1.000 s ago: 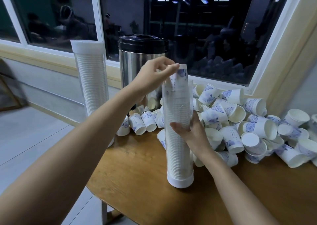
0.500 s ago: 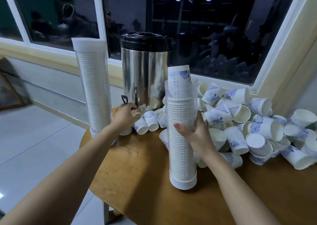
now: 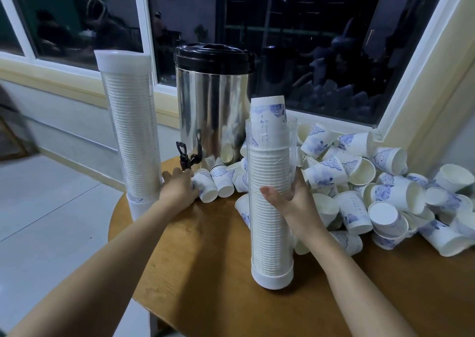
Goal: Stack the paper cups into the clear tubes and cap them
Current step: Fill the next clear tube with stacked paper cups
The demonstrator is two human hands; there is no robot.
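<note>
A clear tube (image 3: 271, 223) stands upright on a white base in the middle of the table, packed with stacked paper cups. The top cup (image 3: 268, 109) sticks out above its open rim. My right hand (image 3: 289, 195) grips the tube at mid height. My left hand (image 3: 180, 187) is down at the table, its fingers curled around a blue-patterned paper cup (image 3: 205, 190) lying on its side. A second full tube (image 3: 131, 131) with a white cap stands at the left edge of the table.
A steel drinks urn (image 3: 210, 112) with a black lid and tap stands behind the tubes. A large heap of loose paper cups (image 3: 372, 182) covers the right of the wooden table (image 3: 205, 272). Window and sill run behind; the floor drops off at left.
My left hand left the top of the tube, dropped to the table and closed on a loose cup beside the urn. My right hand kept its hold on the tube.
</note>
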